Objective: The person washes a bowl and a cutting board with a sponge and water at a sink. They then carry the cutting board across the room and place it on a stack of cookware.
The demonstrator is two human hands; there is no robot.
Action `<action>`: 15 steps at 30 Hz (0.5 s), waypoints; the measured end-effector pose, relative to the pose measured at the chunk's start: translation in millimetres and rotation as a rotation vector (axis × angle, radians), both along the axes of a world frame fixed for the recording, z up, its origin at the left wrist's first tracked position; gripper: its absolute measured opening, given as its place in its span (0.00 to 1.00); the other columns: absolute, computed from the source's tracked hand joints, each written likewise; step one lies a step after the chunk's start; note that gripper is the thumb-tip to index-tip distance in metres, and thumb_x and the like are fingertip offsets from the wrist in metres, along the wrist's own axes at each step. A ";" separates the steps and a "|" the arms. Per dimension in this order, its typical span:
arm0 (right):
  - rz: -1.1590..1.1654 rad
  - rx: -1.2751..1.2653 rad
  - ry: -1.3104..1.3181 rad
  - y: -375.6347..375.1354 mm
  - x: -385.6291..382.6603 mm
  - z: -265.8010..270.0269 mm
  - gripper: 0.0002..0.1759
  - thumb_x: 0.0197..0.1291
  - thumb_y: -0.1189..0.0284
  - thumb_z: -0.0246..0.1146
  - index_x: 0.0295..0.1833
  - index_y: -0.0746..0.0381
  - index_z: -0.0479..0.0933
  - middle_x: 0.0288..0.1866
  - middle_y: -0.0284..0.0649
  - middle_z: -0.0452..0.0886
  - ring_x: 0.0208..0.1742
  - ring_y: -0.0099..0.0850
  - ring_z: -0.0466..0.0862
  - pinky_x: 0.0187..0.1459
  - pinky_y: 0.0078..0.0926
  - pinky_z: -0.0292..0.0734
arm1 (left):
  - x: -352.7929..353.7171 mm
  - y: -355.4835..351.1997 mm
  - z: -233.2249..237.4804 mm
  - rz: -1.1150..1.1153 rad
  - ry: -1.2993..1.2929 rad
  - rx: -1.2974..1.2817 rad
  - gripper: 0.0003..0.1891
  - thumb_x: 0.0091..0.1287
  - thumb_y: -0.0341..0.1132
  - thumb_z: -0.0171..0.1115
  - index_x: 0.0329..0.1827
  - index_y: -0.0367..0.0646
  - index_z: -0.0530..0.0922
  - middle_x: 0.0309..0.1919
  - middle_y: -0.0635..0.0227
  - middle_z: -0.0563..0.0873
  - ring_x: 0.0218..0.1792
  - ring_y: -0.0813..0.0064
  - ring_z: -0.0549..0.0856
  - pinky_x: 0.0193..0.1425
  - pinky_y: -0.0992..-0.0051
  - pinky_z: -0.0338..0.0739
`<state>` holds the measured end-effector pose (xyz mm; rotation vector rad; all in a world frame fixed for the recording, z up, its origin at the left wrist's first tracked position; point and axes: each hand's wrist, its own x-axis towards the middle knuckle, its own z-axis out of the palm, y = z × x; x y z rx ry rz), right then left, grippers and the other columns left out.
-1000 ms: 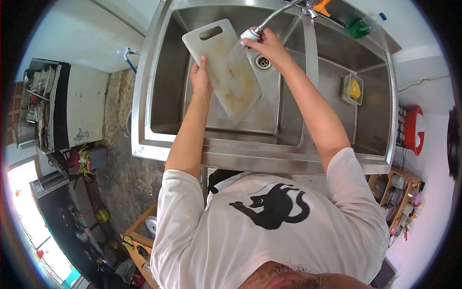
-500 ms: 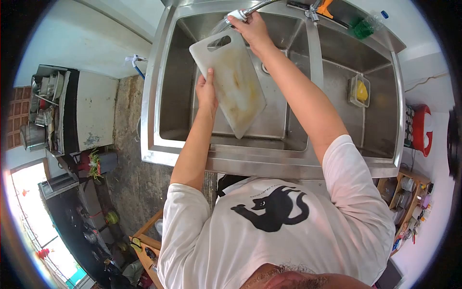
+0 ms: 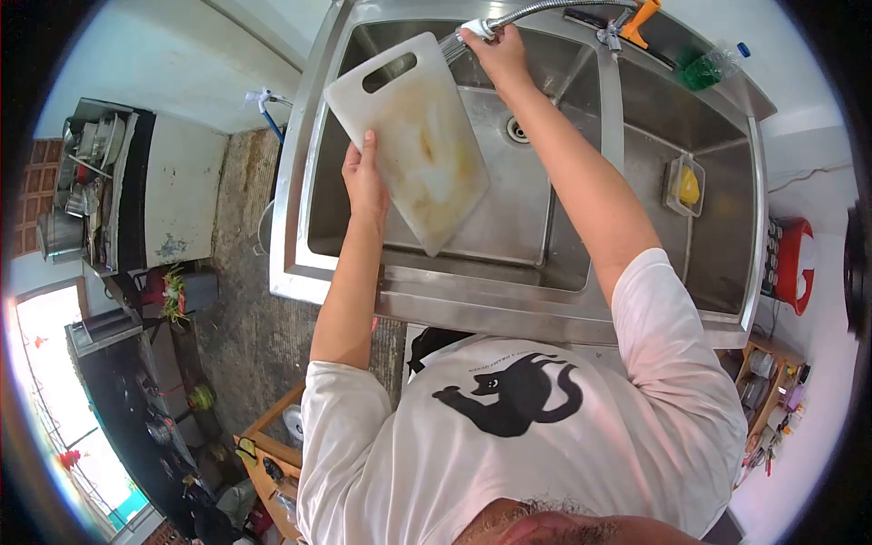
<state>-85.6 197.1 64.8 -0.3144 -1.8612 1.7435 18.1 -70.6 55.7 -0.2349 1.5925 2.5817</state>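
A white cutting board (image 3: pixel 422 150) with yellow-brown stains is tilted over the left sink basin (image 3: pixel 509 218). My left hand (image 3: pixel 366 177) grips its left edge, thumb on the face and the other fingers hidden behind. At the basin's back, my right hand (image 3: pixel 501 56) is closed round the white spray head (image 3: pixel 476 31) of a flexible metal hose (image 3: pixel 554 7). Water sprays from the head toward the board's upper right edge. The drain (image 3: pixel 517 130) shows between the board and my right forearm.
The right basin (image 3: pixel 636 154) holds a clear container (image 3: pixel 673 186) with a yellow sponge (image 3: pixel 689 186). A green bottle (image 3: pixel 704 73) and an orange-handled tool (image 3: pixel 639 23) lie along the sink's back ledge. A blue-handled hose nozzle (image 3: pixel 263 98) hangs at the left.
The board and my left hand have moved left, opening a gap between the board and my right hand. My right hand still holds the spray head. The whole view has shifted slightly.
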 end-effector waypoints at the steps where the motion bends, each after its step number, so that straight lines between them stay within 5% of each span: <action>1: 0.057 -0.043 0.022 -6.3 9.2 7.5 0.28 0.53 0.63 0.77 0.52 0.66 0.73 0.46 0.41 0.84 0.46 0.30 0.83 0.49 0.28 0.78 | -2.0 -0.8 -2.0 0.009 -0.006 0.001 0.19 0.73 0.40 0.62 0.60 0.36 0.77 0.54 0.64 0.84 0.54 0.74 0.82 0.61 0.71 0.74; 8: 0.236 -0.143 -0.040 -18.5 63.0 41.2 0.23 0.56 0.65 0.75 0.49 0.66 0.74 0.45 0.39 0.83 0.44 0.24 0.83 0.46 0.23 0.78 | -19.8 16.6 -11.0 0.085 -0.006 0.047 0.20 0.74 0.39 0.62 0.61 0.34 0.76 0.55 0.63 0.84 0.55 0.72 0.81 0.61 0.70 0.74; 15: 0.277 -0.132 -0.112 0.9 97.1 47.2 0.28 0.56 0.66 0.76 0.56 0.69 0.73 0.47 0.40 0.83 0.45 0.25 0.83 0.46 0.23 0.81 | -23.2 44.0 -13.6 0.089 -0.010 0.087 0.20 0.74 0.38 0.61 0.62 0.34 0.75 0.56 0.62 0.83 0.56 0.70 0.81 0.63 0.69 0.74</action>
